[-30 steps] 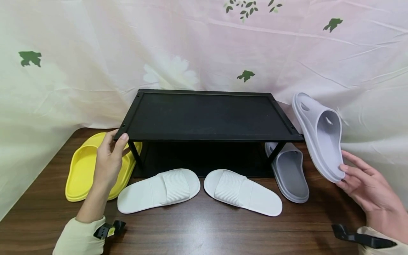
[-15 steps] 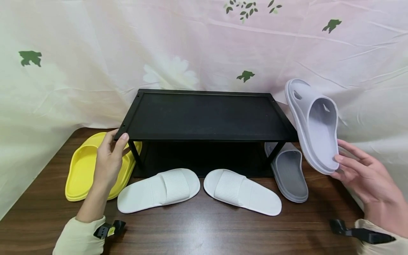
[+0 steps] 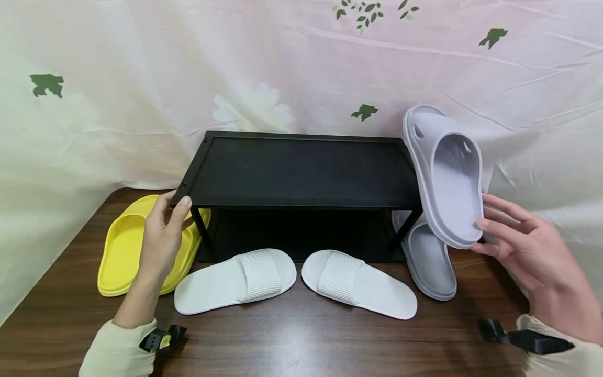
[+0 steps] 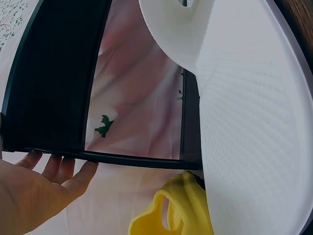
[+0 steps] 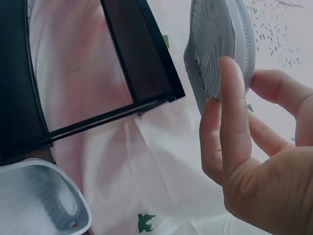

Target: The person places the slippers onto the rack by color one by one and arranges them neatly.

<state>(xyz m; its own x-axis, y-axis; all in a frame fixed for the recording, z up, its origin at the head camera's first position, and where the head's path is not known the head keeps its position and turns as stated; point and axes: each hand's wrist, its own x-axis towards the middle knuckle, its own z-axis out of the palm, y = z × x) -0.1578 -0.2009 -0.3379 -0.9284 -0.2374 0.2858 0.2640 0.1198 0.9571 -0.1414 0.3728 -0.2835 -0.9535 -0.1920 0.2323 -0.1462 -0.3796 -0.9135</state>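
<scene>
My right hand (image 3: pixel 532 246) pinches a light grey slipper (image 3: pixel 454 183) by its heel end, thumb on the inside and fingers beneath. The slipper tilts toe-up in the air and overlaps the right end of the black rack (image 3: pixel 301 170) in the head view. In the right wrist view the slipper's textured sole (image 5: pixel 215 44) shows beside the rack's corner. At the rack's front left corner, my left hand (image 3: pixel 162 230) grips the edge of the top shelf, thumb above. The other grey slipper (image 3: pixel 430 262) lies on the table by the rack's right leg, partly covered by the raised one.
Two white slippers, a left one (image 3: pixel 235 283) and a right one (image 3: pixel 360 285), lie toes inward before the rack. A pair of yellow slippers (image 3: pixel 123 251) sits at the left behind my forearm. Floral cloth (image 3: pixel 292 63) hangs behind the brown wooden table (image 3: pixel 292 345).
My right hand has raised the grey slipper and carried it leftward, from beside the rack to over its right end. The left hand stays on the rack's corner.
</scene>
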